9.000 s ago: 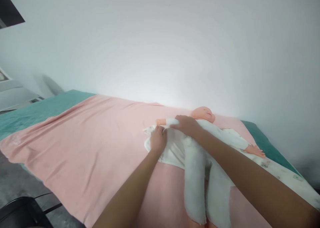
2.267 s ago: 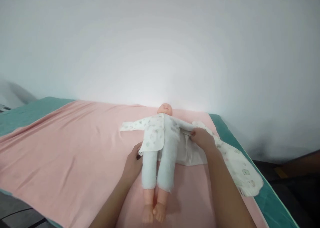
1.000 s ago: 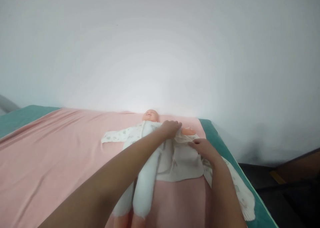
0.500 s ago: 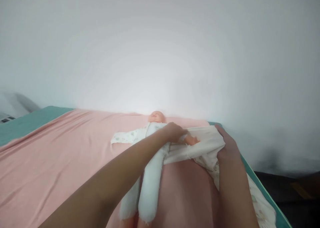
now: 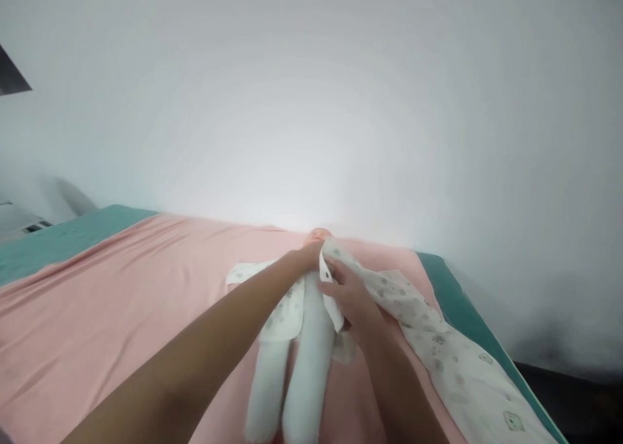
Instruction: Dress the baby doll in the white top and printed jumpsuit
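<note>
A baby doll [image 5: 309,366] lay on its back on a pink blanket [image 5: 170,288], its head toward a pale wall [image 5: 311,93] and its two white padded legs pointing toward the viewer. A white printed shirt [image 5: 287,317] was partly arranged around it: on the picture's left, one front panel lay down over the doll's side, and one sleeve stretched outward, flat on the blanket. The opposite front edge was raised and folded, not laid flat, so the middle of the doll's body showed between the two sides. Whether the doll's arm on that side was in a sleeve could not be told, and no fastening could be made out as closed. The right hand [image 5: 353,301] had its grip clamped on the raised shirt edge, over the doll's chest. The left hand [image 5: 314,256] reached in near the doll's neck, touching or just beside the cloth; its fingertips were hidden, so its grip could not be told. Counted, there were two hands, one doll, one shirt and one pink blanket. One length of printed cloth [image 5: 467,372] ran down to the lower right; where it met the shirt was unclear. One green cover [image 5: 97,233] showed past both sides of the blanket. At the far left were one white object [image 5: 14,220], too indistinct to name, and one dark panel [image 5: 12,74] above it.
</note>
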### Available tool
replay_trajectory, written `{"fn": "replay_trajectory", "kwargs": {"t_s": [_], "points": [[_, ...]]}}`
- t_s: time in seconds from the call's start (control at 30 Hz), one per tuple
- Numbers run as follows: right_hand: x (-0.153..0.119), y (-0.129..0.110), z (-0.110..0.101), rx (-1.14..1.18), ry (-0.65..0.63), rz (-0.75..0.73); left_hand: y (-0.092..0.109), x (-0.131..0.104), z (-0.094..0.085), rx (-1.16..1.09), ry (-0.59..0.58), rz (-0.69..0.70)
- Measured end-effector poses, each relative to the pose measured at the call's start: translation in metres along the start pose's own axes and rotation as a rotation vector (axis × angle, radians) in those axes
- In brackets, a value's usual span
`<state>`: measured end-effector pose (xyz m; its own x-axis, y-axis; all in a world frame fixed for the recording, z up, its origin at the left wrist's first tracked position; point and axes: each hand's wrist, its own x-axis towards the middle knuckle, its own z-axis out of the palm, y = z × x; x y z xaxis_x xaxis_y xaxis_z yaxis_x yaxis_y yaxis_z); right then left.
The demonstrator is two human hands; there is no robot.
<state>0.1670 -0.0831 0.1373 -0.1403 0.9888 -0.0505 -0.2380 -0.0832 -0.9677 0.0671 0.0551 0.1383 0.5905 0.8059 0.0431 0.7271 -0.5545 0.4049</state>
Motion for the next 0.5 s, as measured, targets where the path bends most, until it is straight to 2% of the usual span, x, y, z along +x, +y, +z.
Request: {"fn": "replay_trajectory", "kwargs": {"t_s": [0.07,0.2,0.37,0.43,0.5], "points": [[0.000,0.002,-0.001,-0.088,0.000,0.015,-0.007,-0.009,-0.011,-0.035,0.002,-0.007],[-0.002,0.005,0.003,-0.278,-0.024,-0.001,-0.011,-0.034,-0.023,-0.152,0.089,-0.042],[-0.007,0.006,0.009,-0.368,-0.012,-0.073,-0.011,-0.052,-0.021,-0.516,-0.014,-0.014],[-0.006,0.007,0.010,-0.375,-0.011,-0.075,-0.014,-0.049,-0.013,-0.531,0.059,-0.089],[-0.005,0.006,0.012,-0.385,-0.009,-0.065,-0.019,-0.041,-0.003,-0.533,0.193,-0.191]]}}
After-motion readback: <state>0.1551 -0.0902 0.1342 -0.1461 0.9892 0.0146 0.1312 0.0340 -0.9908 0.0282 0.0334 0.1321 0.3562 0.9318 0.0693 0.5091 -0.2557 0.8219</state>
